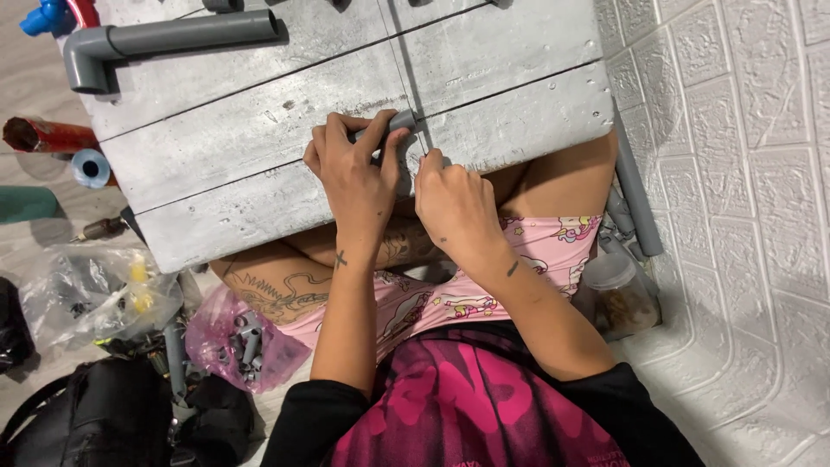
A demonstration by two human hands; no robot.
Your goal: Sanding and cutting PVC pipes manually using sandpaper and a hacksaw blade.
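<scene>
Left hand (350, 169) clamped around short grey pipe piece (396, 121), pinning it flat near front edge of grey plank table (259, 130). Right hand (454, 203) curled tight just beside, gripping something thin, too hidden to identify. Likely trouble: round pipe rolling under sideways pressure, tool skidding toward left fingertips. Further out: 1 long pipe with elbow (164, 39) at far edge, pink bag of fittings (242, 337) below.
</scene>
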